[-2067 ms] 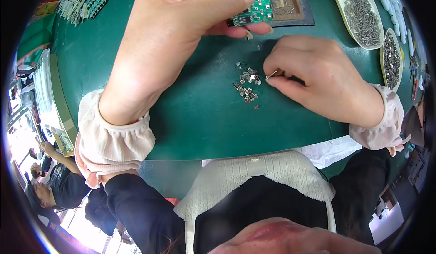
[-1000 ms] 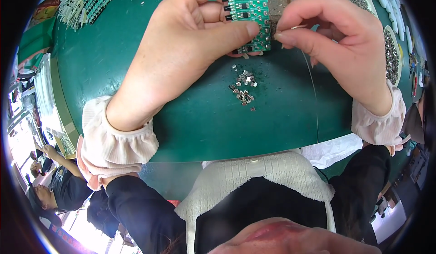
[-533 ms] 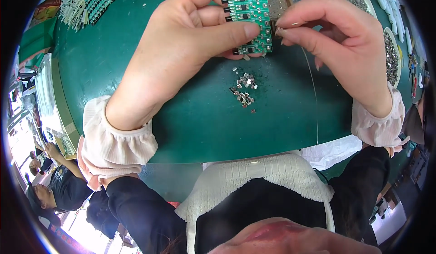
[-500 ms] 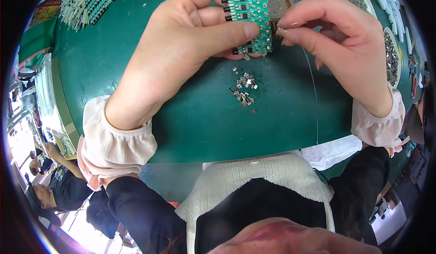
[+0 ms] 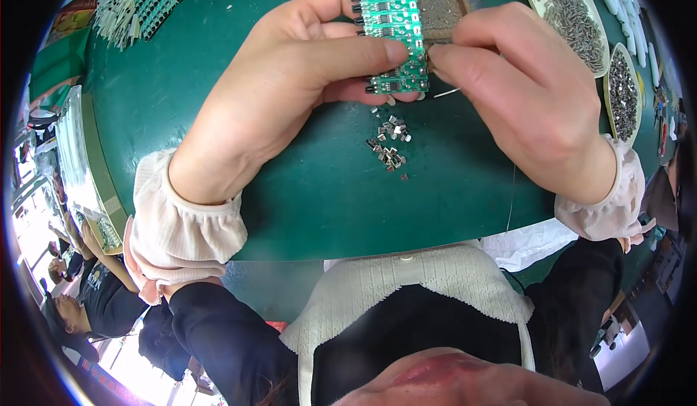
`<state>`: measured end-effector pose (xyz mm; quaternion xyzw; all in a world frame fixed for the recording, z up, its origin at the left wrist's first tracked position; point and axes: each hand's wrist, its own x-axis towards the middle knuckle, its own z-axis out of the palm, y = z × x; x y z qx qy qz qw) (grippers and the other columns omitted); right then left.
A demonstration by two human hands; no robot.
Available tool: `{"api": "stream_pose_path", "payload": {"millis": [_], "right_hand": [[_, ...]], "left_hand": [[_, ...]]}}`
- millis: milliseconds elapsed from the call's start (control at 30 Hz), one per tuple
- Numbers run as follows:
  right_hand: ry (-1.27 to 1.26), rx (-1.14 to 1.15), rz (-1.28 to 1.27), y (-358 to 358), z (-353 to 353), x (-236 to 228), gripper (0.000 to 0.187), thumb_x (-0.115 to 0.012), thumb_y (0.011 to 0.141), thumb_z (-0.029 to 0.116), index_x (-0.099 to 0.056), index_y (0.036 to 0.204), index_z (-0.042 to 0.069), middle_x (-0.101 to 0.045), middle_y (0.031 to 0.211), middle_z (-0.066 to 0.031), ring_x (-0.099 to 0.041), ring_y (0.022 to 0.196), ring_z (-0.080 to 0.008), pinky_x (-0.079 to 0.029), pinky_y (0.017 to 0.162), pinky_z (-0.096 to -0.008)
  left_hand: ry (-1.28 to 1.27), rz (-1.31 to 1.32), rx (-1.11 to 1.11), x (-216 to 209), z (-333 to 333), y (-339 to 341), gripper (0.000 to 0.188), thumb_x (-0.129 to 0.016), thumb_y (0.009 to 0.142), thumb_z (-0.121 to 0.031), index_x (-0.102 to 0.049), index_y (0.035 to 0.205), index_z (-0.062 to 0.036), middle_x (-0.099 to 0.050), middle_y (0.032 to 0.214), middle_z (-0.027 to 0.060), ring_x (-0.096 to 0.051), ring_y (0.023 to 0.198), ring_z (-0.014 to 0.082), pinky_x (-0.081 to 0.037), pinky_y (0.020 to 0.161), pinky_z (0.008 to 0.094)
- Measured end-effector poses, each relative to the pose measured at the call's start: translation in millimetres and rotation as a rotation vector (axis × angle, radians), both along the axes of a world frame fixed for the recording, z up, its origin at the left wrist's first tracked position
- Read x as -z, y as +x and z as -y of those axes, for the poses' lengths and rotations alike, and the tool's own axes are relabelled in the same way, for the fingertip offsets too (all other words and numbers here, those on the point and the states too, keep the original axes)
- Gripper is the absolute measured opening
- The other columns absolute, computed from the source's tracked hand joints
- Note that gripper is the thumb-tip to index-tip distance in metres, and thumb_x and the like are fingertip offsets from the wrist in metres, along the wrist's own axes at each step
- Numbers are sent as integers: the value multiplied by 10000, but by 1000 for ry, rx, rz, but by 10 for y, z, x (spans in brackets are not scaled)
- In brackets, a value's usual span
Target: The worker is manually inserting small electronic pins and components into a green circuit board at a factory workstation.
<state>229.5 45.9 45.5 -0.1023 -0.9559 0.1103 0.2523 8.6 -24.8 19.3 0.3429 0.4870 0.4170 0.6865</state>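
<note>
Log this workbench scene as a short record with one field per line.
Left hand: holds a green circuit board panel between thumb and fingers
Right hand: fingers curled at the panel's right edge; contact unclear
Near right fingers: thin silvery wire; its grip is hidden
Table centre: scattered small metal pieces on the green table
Upper right: silvery parts, white tubes
Upper left: second circuit board panel, pale wires
</note>
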Motion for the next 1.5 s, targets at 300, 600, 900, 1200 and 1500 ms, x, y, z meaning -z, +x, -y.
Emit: {"api": "stream_pose_path", "payload": {"millis": [300,600,900,1200,1500], "right_hand": [[-163,107,163,-37,-122,-133,257,-844,740,22,-721,966,33,-679,878,-97,-666,712,-216,-525,601,-301],[-294,95,164,8,-159,-132,230,-834,773,30,-708,964,25,-682,855,-102,-668,688,-188,-510,566,-282],[-426,82,162,26,-189,-118,205,-824,806,37,-694,963,16,-685,832,-106,-670,664,-161,-495,530,-262],[-1386,529,78,-91,-95,-317,118,-617,1026,68,-507,1017,28,-696,752,-86,-616,546,-95,-401,446,-184],[-771,262,-17,-116,9,-229,110,-643,985,37,-537,966,12,-561,646,10,-452,491,-19,-303,463,-195]], "left_hand": [[2,33,-5,43,53,-63,348,-654,969,-62,-598,1309,-13,-752,1074,92,-759,859,184,-598,704,227],[27,-41,-30,-34,78,25,386,-661,960,-27,-562,1332,-18,-739,1101,81,-732,898,149,-589,739,239],[-7,-72,-60,-161,43,55,441,-660,940,56,-518,1354,3,-722,1156,87,-706,956,129,-586,780,244],[8,-129,-119,-334,-31,165,476,-670,923,89,-492,1359,12,-717,1165,97,-697,946,116,-591,750,243],[65,-100,-230,-332,-32,124,493,-673,910,94,-491,1363,18,-723,1139,119,-721,899,142,-619,702,252]]}}
